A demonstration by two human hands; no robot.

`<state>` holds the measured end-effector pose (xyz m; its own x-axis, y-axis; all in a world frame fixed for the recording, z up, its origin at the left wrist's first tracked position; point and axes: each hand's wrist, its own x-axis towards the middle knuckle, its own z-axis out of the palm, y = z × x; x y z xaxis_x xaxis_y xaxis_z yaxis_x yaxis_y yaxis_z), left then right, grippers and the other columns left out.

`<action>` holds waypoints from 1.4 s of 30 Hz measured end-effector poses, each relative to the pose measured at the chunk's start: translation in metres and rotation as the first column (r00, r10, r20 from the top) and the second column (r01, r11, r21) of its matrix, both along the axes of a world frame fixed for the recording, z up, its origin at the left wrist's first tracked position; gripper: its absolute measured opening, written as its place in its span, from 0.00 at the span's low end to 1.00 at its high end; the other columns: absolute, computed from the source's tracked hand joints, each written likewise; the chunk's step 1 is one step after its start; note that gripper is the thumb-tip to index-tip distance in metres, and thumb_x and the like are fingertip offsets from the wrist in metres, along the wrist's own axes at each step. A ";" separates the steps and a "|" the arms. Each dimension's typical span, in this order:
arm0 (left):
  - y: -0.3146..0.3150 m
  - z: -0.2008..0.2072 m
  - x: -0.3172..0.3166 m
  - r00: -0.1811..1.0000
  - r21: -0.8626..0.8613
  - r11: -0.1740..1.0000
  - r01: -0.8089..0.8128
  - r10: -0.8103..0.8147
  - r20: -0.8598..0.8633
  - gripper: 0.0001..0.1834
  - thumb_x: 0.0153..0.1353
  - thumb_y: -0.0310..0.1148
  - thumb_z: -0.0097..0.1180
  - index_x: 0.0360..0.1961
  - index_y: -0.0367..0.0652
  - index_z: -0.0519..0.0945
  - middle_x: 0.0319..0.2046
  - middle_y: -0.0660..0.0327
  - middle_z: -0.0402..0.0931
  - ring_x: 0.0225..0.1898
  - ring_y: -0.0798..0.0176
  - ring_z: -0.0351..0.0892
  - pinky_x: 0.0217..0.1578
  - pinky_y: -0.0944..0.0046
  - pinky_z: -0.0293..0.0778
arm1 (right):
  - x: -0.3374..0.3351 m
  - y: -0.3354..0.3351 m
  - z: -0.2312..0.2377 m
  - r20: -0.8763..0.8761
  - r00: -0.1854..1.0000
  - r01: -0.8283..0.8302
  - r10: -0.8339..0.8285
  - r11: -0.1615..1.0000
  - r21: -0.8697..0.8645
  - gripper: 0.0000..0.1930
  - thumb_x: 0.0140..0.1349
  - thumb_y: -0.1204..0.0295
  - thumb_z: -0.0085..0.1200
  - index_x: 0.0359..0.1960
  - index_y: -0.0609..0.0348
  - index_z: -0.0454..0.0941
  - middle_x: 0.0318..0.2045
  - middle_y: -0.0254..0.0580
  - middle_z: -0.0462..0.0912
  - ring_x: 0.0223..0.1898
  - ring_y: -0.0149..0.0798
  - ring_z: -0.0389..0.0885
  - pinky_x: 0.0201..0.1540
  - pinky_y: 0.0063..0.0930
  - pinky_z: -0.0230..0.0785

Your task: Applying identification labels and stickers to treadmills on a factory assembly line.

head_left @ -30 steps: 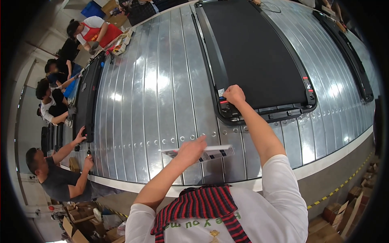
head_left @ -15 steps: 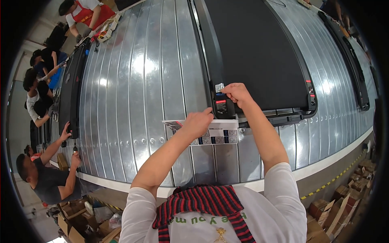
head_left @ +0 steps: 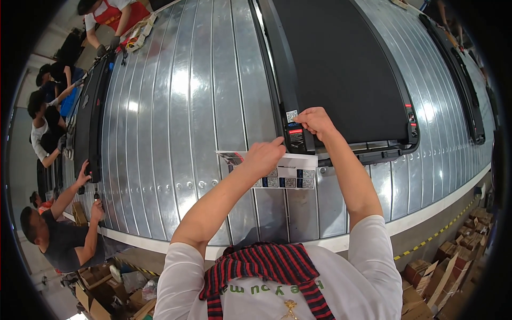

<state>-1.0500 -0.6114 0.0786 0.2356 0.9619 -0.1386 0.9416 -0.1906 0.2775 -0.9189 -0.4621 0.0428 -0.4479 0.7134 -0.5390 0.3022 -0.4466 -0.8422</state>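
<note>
A black treadmill deck [head_left: 341, 69] lies on the metal roller table. At its near left corner, my right hand [head_left: 318, 121] pinches the edge of a small white label with a square code [head_left: 292, 116]. The label is against the side rail, just above a black sticker with a red band [head_left: 296, 140]. My left hand [head_left: 263, 159] closes on a white sheet of labels [head_left: 290, 178], its index finger stretched to the rail's corner. Part of the sheet is hidden under that hand.
Ribbed metal rollers [head_left: 197, 138] surround the deck. Another black frame [head_left: 456, 80] lies at right, and a long black one [head_left: 90, 122] at left. A person in dark grey [head_left: 69, 237] works there with a tool. Cardboard boxes [head_left: 448, 266] stand below the table edge.
The view has shifted slightly. Both hands stay at the deck's corner, the right one still pinching the label and the left one still with the sheet.
</note>
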 end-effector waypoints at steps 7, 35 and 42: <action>0.000 0.001 -0.002 1.000 -0.011 1.000 0.005 -0.005 0.017 0.04 0.46 0.24 0.45 0.24 0.36 0.70 0.50 0.55 0.66 0.32 0.47 0.75 0.31 0.54 0.71 | 0.000 -0.001 0.001 0.005 1.000 -0.001 0.001 1.000 0.010 0.05 0.44 0.77 0.57 0.18 0.64 0.74 0.10 0.31 0.67 0.09 0.22 0.57 0.11 0.19 0.45; 0.006 0.002 -0.008 0.998 0.006 0.998 0.061 -0.060 -0.021 0.04 0.45 0.23 0.46 0.24 0.37 0.70 0.51 0.54 0.65 0.31 0.48 0.75 0.30 0.53 0.71 | 0.000 -0.003 -0.002 0.006 1.000 0.029 -0.030 0.998 0.052 0.05 0.43 0.77 0.57 0.17 0.64 0.73 0.10 0.32 0.69 0.09 0.22 0.58 0.10 0.18 0.46; 0.016 0.003 -0.009 0.993 0.037 0.993 0.108 -0.106 -0.044 0.04 0.46 0.25 0.45 0.23 0.38 0.72 0.50 0.52 0.66 0.31 0.50 0.76 0.29 0.54 0.71 | 0.000 -0.002 -0.004 0.002 0.999 0.043 -0.043 0.997 0.070 0.05 0.43 0.78 0.57 0.17 0.65 0.73 0.10 0.33 0.69 0.09 0.23 0.59 0.10 0.18 0.47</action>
<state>-1.0585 -0.5953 0.0811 0.3324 0.9363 -0.1137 0.9259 -0.3009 0.2285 -0.9189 -0.4645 0.0386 -0.4141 0.7681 -0.4884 0.2871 -0.3990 -0.8708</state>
